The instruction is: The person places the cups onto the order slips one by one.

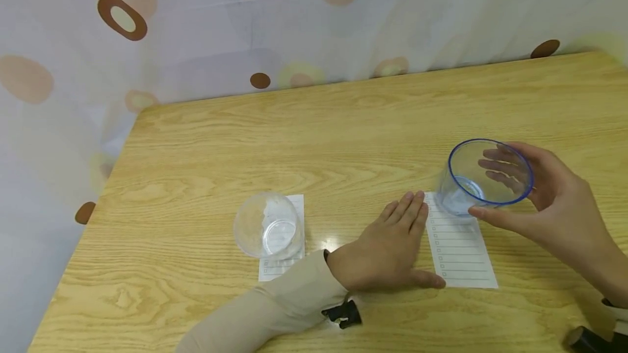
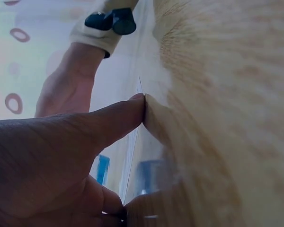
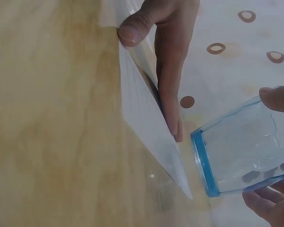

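A clear plastic bowl with a blue rim (image 1: pixel 448 192) is gripped by my right hand (image 1: pixel 564 211), thumb on the near side and fingers spread round the far side. The bowl (image 3: pixel 241 146) hangs tilted off the table, over the far end of a lined paper sheet with small checkboxes (image 1: pixel 463 257). Flat beside that sheet, my left hand (image 1: pixel 385 249) touches its left edge with the thumb and fingertips, the fingers straight. The right wrist view also shows the left hand (image 3: pixel 168 56) against the paper (image 3: pixel 146 109).
To the left, a second clear bowl (image 1: pixel 255 222) stands partly over another lined sheet (image 1: pixel 298 208). The wooden table (image 1: pixel 196 151) ends at the back against a patterned curtain (image 1: pixel 294 26). A dark wrist device (image 1: pixel 343 314) sits on the left sleeve.
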Demonstrator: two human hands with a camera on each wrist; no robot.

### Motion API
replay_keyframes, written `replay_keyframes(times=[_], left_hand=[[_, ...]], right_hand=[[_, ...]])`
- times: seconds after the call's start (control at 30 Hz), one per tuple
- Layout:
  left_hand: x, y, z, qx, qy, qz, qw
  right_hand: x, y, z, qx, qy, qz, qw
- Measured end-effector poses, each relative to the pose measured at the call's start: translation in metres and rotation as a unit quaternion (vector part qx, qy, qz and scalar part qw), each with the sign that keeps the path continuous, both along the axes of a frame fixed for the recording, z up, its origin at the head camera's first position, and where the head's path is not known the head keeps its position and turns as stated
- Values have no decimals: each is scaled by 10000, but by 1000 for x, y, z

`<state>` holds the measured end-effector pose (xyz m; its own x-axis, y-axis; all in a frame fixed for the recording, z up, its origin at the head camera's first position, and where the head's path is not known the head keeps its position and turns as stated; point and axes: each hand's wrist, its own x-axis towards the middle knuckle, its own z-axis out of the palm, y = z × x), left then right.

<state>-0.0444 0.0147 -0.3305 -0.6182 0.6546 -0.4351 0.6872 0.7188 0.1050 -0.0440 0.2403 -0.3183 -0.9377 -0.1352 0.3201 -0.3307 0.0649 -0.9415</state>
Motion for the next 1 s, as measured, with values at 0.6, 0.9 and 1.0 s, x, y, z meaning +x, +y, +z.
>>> replay_keyframes(times=[0.6,0.9,1.0], left_hand=[[2,0,2,-42,207,-49,9998],[1,0,2,-17,186,-17,9998],[1,0,2,-2,166,-14,9999]], right_hand=[[32,-2,-10,1136,-398,-402,9919],[40,-4,-13,1055,-368,-324,9932],[43,-5,-12,1249,-376,-371,9908]])
